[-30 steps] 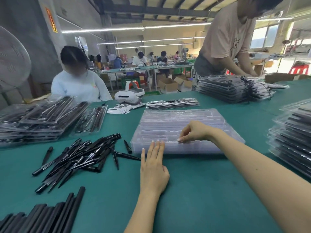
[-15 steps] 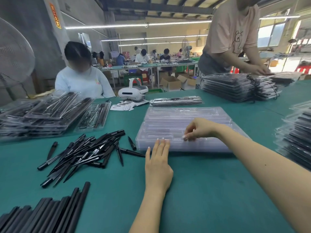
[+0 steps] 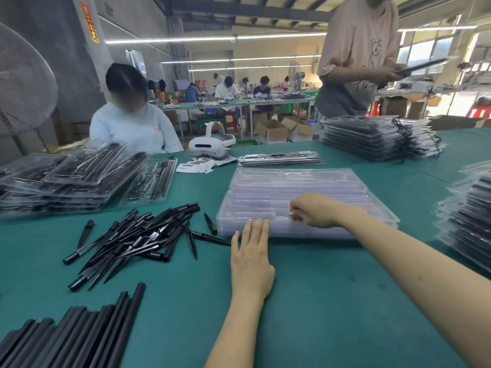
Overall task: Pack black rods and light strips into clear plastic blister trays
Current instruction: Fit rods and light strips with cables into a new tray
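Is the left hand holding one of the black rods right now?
No, the left hand lies flat on the green table, fingers straight against the clear tray stack.

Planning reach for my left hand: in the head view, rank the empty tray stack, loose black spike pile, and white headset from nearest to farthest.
From the left hand:
1. Empty tray stack, touching the fingertips, just ahead.
2. Loose black spike pile, to its left.
3. White headset, far side of the table.

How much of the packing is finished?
Done: packed trays stacked far left. In hand: the right hand pinches the top of the empty trays; the left hand presses their front edge. Left: the loose rods and strips.
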`<state>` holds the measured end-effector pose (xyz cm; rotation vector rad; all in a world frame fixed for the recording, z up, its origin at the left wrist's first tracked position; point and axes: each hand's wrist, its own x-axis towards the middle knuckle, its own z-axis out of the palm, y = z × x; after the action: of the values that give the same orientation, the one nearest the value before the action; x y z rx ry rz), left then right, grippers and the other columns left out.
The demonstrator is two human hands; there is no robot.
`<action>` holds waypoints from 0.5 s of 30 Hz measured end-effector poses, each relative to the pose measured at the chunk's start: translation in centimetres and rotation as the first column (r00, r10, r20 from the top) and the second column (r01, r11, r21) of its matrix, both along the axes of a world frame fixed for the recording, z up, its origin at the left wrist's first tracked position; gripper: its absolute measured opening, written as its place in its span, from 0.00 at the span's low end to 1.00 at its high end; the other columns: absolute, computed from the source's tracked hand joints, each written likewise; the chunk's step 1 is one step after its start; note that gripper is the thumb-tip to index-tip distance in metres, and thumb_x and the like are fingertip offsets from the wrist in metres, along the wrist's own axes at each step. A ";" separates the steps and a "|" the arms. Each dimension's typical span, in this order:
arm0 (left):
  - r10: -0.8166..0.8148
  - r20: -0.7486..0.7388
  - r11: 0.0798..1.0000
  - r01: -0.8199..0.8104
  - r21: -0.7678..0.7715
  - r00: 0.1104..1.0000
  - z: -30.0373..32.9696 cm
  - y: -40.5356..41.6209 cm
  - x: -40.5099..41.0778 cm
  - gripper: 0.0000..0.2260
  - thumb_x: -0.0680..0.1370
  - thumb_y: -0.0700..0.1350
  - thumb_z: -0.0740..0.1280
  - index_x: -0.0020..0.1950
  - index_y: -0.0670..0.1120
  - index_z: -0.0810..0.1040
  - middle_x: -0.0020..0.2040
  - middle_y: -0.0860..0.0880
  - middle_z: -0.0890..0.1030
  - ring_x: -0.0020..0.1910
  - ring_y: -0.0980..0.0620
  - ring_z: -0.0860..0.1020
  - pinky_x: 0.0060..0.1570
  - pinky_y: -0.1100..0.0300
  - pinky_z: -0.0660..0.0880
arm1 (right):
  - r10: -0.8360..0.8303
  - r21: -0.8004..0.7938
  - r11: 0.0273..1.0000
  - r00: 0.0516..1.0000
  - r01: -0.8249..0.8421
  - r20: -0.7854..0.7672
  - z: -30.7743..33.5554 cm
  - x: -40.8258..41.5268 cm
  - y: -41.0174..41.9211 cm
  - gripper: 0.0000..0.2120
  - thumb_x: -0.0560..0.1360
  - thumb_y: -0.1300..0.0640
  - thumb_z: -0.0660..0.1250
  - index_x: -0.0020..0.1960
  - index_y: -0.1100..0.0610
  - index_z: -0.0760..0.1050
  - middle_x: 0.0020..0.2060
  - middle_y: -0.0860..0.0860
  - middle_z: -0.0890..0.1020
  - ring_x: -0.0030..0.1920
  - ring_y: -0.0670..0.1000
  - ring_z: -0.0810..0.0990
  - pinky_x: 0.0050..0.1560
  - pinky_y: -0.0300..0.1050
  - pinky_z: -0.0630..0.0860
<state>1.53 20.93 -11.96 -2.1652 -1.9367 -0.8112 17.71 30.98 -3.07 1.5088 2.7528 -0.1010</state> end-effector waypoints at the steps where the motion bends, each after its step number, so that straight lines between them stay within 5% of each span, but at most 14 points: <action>1: 0.003 -0.010 1.000 -0.004 -0.010 1.000 0.0 0.0 0.0 0.38 0.71 0.33 0.56 0.78 0.50 0.47 0.78 0.54 0.49 0.77 0.54 0.44 0.74 0.55 0.41 | -0.001 -0.030 1.000 0.999 -0.001 -0.045 0.2 0.1 0.1 0.08 0.81 0.54 0.59 0.44 0.54 0.72 0.45 0.52 0.80 0.46 0.53 0.75 0.44 0.45 0.69; 6: 0.009 0.003 1.000 -0.009 -0.028 1.000 -0.2 0.1 0.0 0.39 0.71 0.32 0.55 0.78 0.52 0.44 0.78 0.55 0.46 0.77 0.56 0.42 0.74 0.56 0.44 | 0.034 -0.058 0.997 0.969 -0.050 -0.244 0.4 -0.1 -0.2 0.07 0.76 0.48 0.67 0.46 0.51 0.76 0.38 0.45 0.77 0.38 0.43 0.74 0.37 0.35 0.68; 15: -0.013 0.050 0.999 0.014 -0.031 0.999 0.0 0.3 -0.1 0.40 0.70 0.32 0.54 0.78 0.53 0.43 0.78 0.56 0.46 0.76 0.57 0.43 0.72 0.58 0.49 | 0.084 -0.015 0.995 0.934 -0.095 -0.346 -0.1 -3.7 0.3 0.08 0.77 0.55 0.68 0.46 0.59 0.82 0.40 0.50 0.82 0.41 0.48 0.76 0.45 0.42 0.73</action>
<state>1.45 21.19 -12.00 -2.1988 -1.9730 -0.8507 14.04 31.27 -3.19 1.4793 3.0629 -0.4489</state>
